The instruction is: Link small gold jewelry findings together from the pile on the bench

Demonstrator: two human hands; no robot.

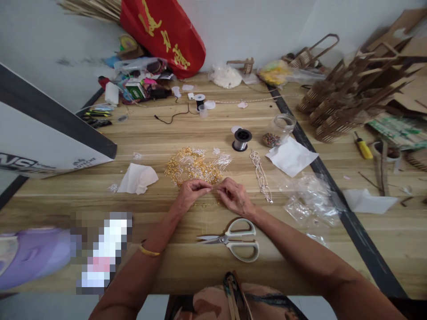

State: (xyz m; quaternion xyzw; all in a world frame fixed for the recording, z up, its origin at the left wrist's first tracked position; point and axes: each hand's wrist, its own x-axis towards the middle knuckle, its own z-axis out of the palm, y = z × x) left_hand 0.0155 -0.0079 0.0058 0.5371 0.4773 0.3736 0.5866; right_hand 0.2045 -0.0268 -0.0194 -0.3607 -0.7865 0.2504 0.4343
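My left hand (192, 192) and my right hand (235, 195) are close together at the front of a pile of gold and silver trinkets (196, 164). Thumb and forefinger of each are pinched, the tips almost meeting; whatever is between them is too small to make out. Just below my fingers a thin gold chain (207, 205) lies on the wood. Nearer my body rest open-bladed scissors (223, 239) with pale handles, pointing left. A double strand of pale beads (261, 177) lies to the right of my right hand.
Behind the pile stand a wire spool (241, 139) and a glass jar (283, 126) of beads. White papers (292, 156) and clear plastic bags (308, 200) lie right, another crumpled paper (137, 178) left. A large box (50, 133) borders the left; woven baskets (328, 106) crowd the far right.
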